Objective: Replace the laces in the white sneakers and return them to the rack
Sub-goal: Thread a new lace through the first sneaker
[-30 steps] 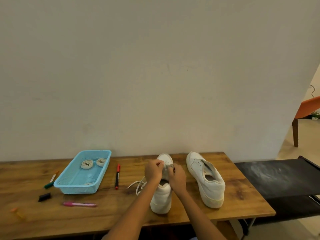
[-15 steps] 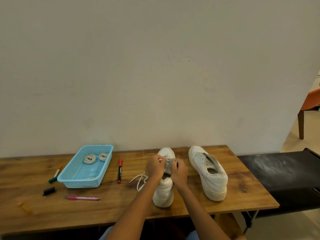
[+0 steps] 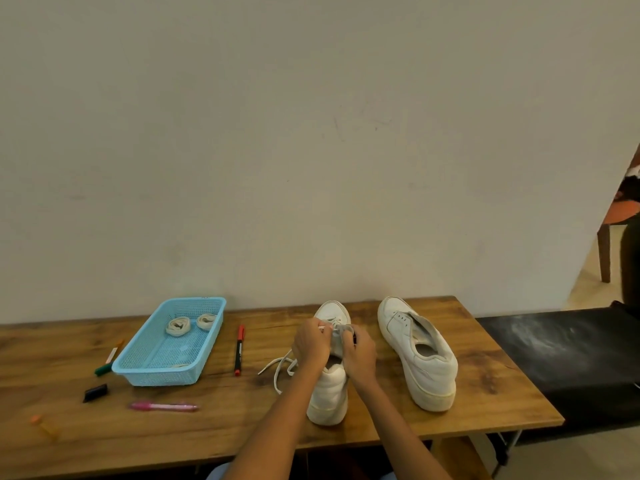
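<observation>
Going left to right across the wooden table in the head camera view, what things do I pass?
Green marker → blue basket → red pen → loose lace → sneaker being laced → second sneaker → black bench.

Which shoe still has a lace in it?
The white sneaker under both hands, left of the other; a white lace trails from it onto the wooden table. The right white sneaker shows bare eyelets.
</observation>
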A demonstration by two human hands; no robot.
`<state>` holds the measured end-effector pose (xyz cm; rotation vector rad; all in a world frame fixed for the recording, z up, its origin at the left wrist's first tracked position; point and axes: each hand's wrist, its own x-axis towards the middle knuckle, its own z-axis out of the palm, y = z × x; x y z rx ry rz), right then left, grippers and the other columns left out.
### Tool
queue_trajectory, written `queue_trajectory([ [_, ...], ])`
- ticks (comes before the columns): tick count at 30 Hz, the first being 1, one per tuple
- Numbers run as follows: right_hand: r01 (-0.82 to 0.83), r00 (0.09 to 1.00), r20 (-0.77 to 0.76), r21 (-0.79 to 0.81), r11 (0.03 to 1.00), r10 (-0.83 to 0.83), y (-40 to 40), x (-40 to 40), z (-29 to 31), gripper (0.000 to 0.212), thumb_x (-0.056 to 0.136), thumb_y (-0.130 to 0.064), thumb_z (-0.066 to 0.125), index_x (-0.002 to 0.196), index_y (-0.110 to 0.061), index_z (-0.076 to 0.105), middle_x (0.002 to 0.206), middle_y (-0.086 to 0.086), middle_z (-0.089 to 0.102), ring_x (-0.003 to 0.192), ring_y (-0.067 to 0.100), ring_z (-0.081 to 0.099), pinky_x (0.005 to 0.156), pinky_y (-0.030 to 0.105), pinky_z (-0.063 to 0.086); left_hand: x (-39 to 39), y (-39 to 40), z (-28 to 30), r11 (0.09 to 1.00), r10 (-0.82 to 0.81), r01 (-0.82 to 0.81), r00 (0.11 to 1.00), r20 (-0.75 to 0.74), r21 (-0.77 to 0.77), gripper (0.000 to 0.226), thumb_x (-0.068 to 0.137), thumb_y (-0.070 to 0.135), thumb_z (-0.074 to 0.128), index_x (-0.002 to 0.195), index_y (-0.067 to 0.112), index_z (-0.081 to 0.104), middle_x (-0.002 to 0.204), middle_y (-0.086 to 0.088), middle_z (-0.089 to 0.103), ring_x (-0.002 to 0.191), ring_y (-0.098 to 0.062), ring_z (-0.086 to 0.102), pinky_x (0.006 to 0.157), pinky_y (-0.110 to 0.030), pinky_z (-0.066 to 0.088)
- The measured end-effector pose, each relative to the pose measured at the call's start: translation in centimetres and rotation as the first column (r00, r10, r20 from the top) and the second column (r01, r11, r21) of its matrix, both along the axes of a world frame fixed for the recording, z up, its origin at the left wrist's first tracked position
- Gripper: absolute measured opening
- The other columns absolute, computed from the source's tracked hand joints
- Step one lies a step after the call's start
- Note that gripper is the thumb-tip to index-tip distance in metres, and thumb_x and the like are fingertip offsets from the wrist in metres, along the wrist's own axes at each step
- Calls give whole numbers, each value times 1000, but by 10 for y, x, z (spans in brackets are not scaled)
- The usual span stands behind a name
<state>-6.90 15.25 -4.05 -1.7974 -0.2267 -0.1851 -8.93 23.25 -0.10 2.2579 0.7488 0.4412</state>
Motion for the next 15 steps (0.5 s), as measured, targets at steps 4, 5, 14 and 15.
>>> queue_trajectory([
  [4,-5,1000,-5,-21,1000,5,-1,-1,1,18,95,-21,48,88,-12,62,85,1,61,80,15,56,67,21,43,3,1,-4,999,-27,30,997,-70,30,27,93,31,53,103,13,69,102,-4,69,94,-21,63,75,-29,50],
  [5,-10,1000,4,-31,999,10,-2,-1,1,15,94,-19,51,88,-13,63,85,0,62,80,13,56,65,18,42,4,1,-4,999,-27,29,997,-71,30,27,94,31,52,104,13,69,103,-4,69,95,-20,63,76,-28,50],
  [14,-97,958,-265,64,993,110,-8,18,24,23,90,-21,61,69,-11,64,67,3,62,67,13,58,64,23,50,4,-1,-6,1000,-15,15,998,-55,-2,27,96,28,47,99,12,69,99,-5,70,90,-21,64,74,-28,51],
  [15,-103,938,-326,67,992,119,-7,20,26,22,90,-18,62,70,-9,65,66,4,63,67,14,59,64,23,52,3,0,-5,1000,-6,5,999,-32,-12,25,96,28,49,101,13,68,102,-4,69,92,-20,63,74,-27,49],
])
